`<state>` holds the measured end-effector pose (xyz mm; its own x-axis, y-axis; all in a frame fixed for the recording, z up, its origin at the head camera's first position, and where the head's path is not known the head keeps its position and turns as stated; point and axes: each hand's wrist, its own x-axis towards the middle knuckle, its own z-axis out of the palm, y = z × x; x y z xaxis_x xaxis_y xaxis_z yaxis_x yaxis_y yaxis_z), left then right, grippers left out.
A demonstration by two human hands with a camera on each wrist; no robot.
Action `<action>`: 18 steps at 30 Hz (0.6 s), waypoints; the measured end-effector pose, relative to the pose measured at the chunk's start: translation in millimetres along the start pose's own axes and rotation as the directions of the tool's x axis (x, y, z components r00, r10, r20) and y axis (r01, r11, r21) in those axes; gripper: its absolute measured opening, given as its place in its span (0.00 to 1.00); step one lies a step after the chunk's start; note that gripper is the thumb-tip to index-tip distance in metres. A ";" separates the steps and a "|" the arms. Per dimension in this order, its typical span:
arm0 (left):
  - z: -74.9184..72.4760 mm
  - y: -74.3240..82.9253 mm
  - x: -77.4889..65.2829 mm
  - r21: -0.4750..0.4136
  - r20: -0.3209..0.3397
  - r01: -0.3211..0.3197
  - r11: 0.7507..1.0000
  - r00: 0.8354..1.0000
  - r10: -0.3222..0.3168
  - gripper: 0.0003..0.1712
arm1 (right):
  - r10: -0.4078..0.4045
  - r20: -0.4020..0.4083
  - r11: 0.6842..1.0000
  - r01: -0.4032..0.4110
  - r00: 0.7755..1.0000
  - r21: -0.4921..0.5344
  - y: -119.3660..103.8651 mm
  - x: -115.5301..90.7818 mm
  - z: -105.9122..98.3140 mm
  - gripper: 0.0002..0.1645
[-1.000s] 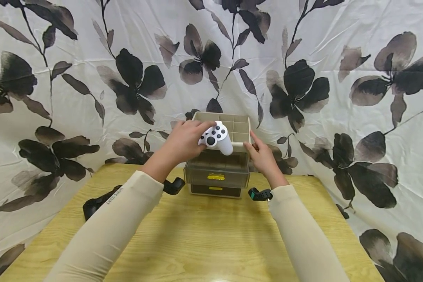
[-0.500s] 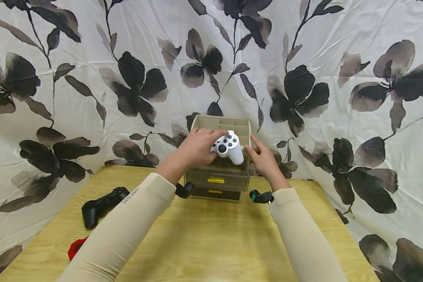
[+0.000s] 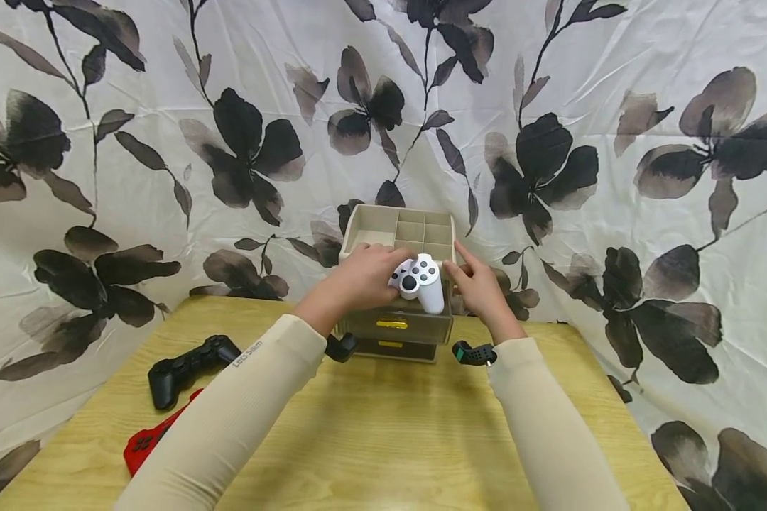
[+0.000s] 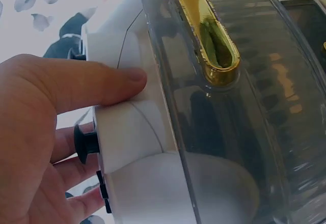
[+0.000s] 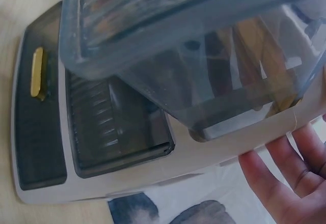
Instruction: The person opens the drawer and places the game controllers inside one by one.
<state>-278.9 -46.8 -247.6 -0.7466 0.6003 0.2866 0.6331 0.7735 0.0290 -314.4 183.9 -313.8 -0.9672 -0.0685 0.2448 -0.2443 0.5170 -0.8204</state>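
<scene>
My left hand (image 3: 367, 277) holds a white game controller (image 3: 431, 297) over the pulled-out drawer (image 3: 415, 328) of a small organizer (image 3: 373, 217). In the left wrist view the thumb lies on the controller's white back (image 4: 137, 127), next to the smoky clear drawer front with its gold handle (image 4: 211, 35). Part of the controller is hidden behind my fingers. My right hand (image 3: 481, 289) grips the organizer's right front corner, thumb at the front and fingers along the side. In the right wrist view those fingers (image 5: 265, 178) touch its pale side wall.
A black game controller (image 3: 192, 367) lies on the wooden table (image 3: 383, 440) at the left. Nearer, a red controller (image 3: 145, 441) is partly covered by my left sleeve. Compartments (image 3: 425, 231) divide the organizer's top. A floral cloth (image 3: 383, 99) hangs behind.
My left hand has moved right and down with the white controller, from before the top tray to the open drawer. More of the red controller shows. My right hand stays at the corner.
</scene>
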 end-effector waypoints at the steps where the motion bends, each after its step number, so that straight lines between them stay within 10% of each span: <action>1: 0.5 -0.4 0.0 0.001 0.010 -0.002 1.000 1.000 0.002 0.34 | 0.003 0.002 1.000 -0.003 1.000 0.004 0.3 0.2 0.2 0.40; 18: 5.4 -1.3 5.9 -0.002 0.141 -0.005 1.000 0.990 0.006 0.31 | 0.009 -0.008 0.999 -0.009 1.000 0.041 1.1 2.6 0.3 0.40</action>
<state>-285.2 -43.2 -251.1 -0.7644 0.6272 0.1491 0.6375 0.7699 0.0298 -317.2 184.0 -314.2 -0.9688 -0.0572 0.2411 -0.2383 0.4825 -0.8428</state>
